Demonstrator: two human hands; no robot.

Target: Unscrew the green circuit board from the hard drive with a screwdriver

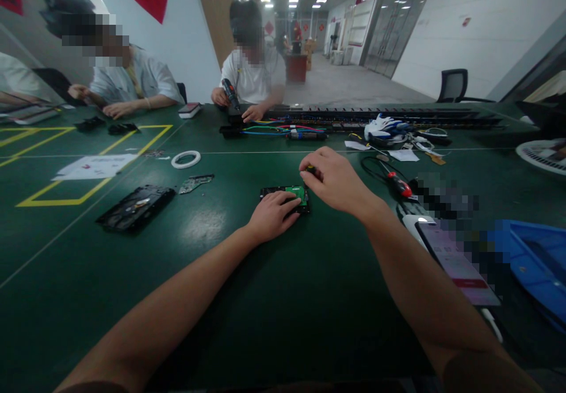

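Observation:
A small dark hard drive with a green circuit board (302,192) lies on the green table in front of me. Across its left and near side rests my left hand (275,213), fingers over the top and thumb along the near edge, holding it down. Just above the drive's far right corner, my right hand (329,177) is closed in a pinch around a small black-and-yellow screwdriver handle (311,169). Most of that tool is hidden by the fingers, and its tip cannot be made out.
To the left lie a black drive casing (137,207), a loose circuit board (196,183) and a white tape roll (186,159). On the right are a red-black screwdriver (399,184), a phone (460,260) and a blue bin (539,263). Across the table, a person holds a power driver (230,93).

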